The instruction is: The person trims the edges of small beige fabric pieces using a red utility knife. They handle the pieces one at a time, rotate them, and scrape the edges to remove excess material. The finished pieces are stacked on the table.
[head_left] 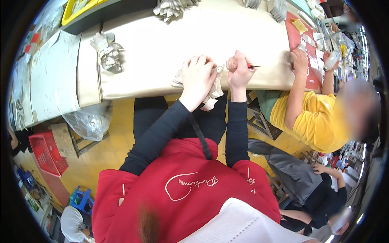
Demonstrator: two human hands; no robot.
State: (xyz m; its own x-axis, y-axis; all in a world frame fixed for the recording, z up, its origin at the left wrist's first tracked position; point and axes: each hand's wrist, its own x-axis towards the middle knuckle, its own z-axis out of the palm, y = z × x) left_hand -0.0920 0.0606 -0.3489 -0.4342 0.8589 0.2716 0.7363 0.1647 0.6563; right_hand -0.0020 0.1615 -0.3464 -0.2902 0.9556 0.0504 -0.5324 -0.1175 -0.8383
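Note:
At the near edge of the table, my left hand (197, 79) is curled over a bundle of pale, curved cut pieces (213, 94). Part of that bundle hangs past the edge, and its middle is hidden beneath my fingers. Just to the right, my right hand (239, 71) is closed in a fist around a slim red tool (250, 65) with a dark pointed tip. Most of the tool is hidden in the fist, so its kind is unclear. The two hands are a short way apart.
Similar bundles lie on the table: a tied bundle (108, 52) at left, a grey-white pile (172, 9) at the far side and a stack (277, 10) at far right. A co-worker in a yellow shirt (312, 117) works at a red mat (300, 48). A red crate (48, 153) stands lower left.

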